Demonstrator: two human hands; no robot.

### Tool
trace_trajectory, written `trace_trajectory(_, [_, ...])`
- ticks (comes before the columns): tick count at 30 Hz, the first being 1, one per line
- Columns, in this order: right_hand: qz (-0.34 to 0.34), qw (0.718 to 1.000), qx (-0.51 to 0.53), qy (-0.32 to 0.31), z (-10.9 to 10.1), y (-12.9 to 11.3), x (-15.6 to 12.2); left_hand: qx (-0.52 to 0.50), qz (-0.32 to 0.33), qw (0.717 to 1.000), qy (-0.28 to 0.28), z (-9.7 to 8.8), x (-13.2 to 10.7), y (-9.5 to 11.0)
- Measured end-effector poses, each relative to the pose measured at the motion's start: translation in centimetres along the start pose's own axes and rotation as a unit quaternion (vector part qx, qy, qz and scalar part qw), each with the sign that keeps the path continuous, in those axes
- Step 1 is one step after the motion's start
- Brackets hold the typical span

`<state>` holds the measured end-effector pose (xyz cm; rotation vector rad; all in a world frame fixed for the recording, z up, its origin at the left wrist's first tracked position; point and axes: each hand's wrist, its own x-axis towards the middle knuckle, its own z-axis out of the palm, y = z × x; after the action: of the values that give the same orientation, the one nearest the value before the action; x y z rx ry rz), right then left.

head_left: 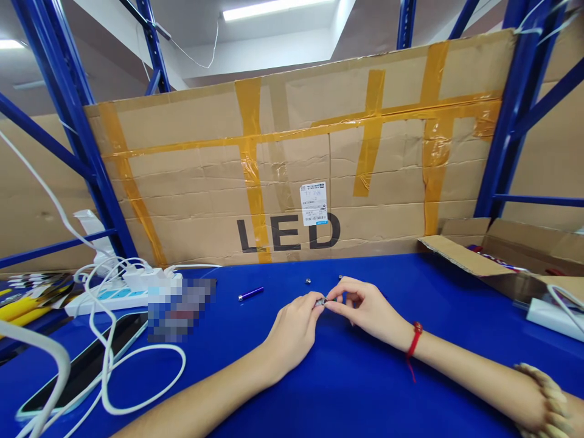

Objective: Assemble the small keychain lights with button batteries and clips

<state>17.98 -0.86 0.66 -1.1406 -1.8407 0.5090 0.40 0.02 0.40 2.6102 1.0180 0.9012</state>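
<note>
1. Part (321, 302), small, silvery, metallic: held between both hands, mostly covered by fingertips.
2. Left hand (292, 321): thumb and fingers pinching the part's left end.
3. Right hand (362, 300), red cord bracelet (415, 339) at wrist: thumb and forefinger pinching the right end; exact contact too small to tell.
4. Shiny purple tube with silvery tip (251, 294): lying left of the grip, slightly beyond.
5. Tiny silvery metal piece (308, 281): near, just beyond the grip.
6. Open brown cardboard box (465, 260): well right of the grip, farther back.
</note>
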Motion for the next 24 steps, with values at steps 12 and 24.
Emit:
trace_trajectory(12, [-0.079,0.996,-0.012,0.032,-0.66,0.05,0.21,0.008,0.001,1.000,-0.010,-0.39,-0.09,0.29])
trace_trajectory(24, [-0.089,0.996,0.006,0.029,-0.95,-0.42,0.17,0.022,0.042,0.999,0.005,-0.16,-0.09,0.15])
